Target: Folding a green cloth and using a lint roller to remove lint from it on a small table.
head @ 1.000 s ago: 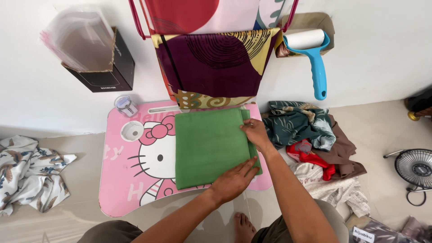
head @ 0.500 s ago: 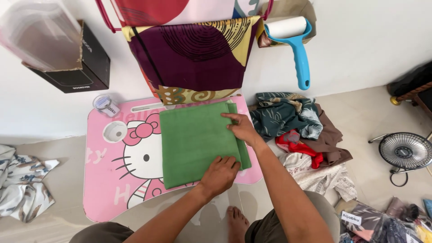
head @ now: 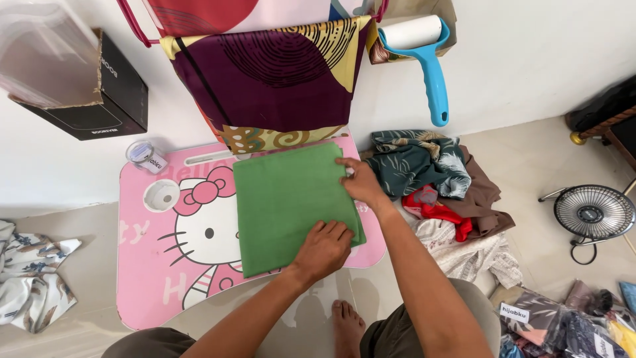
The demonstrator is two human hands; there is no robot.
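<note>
While the folded green cloth (head: 291, 205) lies flat on the pink cartoon-printed table (head: 165, 265), the left hand (head: 324, 246) presses palm-down on its near right corner, fingers spread and gripping nothing. At the far right edge, the right hand (head: 361, 182) rests with fingers together on the fold. A heap of patterned clothes (head: 430, 179) sits right of the table, and a blue lint roller (head: 424, 53) hangs on the far wall.
</note>
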